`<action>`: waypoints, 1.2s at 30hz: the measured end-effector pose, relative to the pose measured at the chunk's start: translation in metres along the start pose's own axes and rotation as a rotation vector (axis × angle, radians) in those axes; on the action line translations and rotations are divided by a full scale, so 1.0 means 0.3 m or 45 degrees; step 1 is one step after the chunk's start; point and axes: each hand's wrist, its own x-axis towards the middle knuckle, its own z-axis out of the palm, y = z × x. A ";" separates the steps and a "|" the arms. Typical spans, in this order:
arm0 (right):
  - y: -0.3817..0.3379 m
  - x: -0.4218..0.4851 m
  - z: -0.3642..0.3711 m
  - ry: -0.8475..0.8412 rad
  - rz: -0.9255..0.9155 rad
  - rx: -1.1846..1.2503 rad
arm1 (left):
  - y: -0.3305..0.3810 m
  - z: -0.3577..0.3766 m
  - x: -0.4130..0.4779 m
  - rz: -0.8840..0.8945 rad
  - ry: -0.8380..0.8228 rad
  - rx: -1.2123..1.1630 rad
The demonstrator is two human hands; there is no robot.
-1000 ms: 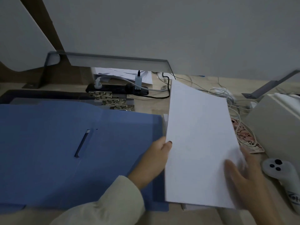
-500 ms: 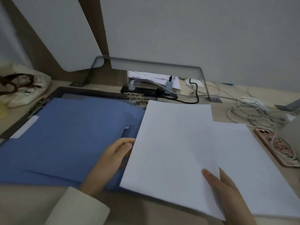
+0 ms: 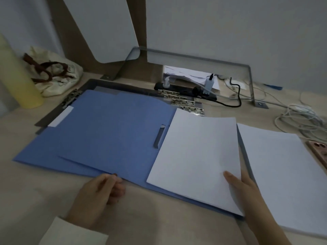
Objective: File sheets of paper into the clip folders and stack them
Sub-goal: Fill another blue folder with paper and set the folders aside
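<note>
Sheet in hand: your right hand (image 3: 247, 190) pinches the near right corner of a white sheet of paper (image 3: 196, 156), thumb on top and the other fingers hidden beneath it.
Sheet position: it lies over the right half of the open blue clip folder (image 3: 109, 135), its left edge just beside the folder's metal clip bar (image 3: 158, 137).
Sheet direction: its long axis runs away from you, tilted a little so the far end leans right; the far edge curls up slightly.
Left hand: your left hand (image 3: 99, 193) is curled with fingers bent, fingertips at the near edge of the folder's left flap; you cannot tell whether it grips the edge or only touches it.
Folder: it lies open on the desk (image 3: 159, 225), long axis left to right, on top of further folders whose dark edges and metal clips (image 3: 182, 102) show at the far side.
Paper stack: a stack of white sheets (image 3: 286, 175) lies to the right of your right hand, just beside the folder, long axis also running away from you.
Left of the desk: a yellow bottle (image 3: 16, 76) stands upright beside a cloth bag (image 3: 56, 76).
Far side: a black power strip (image 3: 185, 89) with plugs, and loose white cables (image 3: 304, 121) at the right.
Right edge: a phone in a pink case (image 3: 318, 151), partly cut off.
</note>
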 end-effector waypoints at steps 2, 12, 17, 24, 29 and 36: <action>0.009 0.007 -0.012 0.017 0.040 -0.018 | 0.005 0.000 -0.011 -0.024 0.007 -0.065; -0.002 0.029 -0.017 -0.029 0.108 -0.093 | 0.033 0.082 -0.082 0.351 0.109 -0.035; 0.003 0.032 -0.013 -0.022 0.106 -0.103 | 0.046 0.172 -0.040 0.320 0.065 0.032; 0.009 0.050 -0.022 0.095 0.068 -0.353 | -0.043 0.222 0.033 0.362 0.136 0.370; 0.026 0.059 -0.046 0.132 0.066 -0.557 | -0.056 0.220 0.039 0.408 0.113 0.372; -0.008 0.027 -0.043 0.101 0.090 -0.658 | -0.057 0.223 0.039 0.377 0.087 0.425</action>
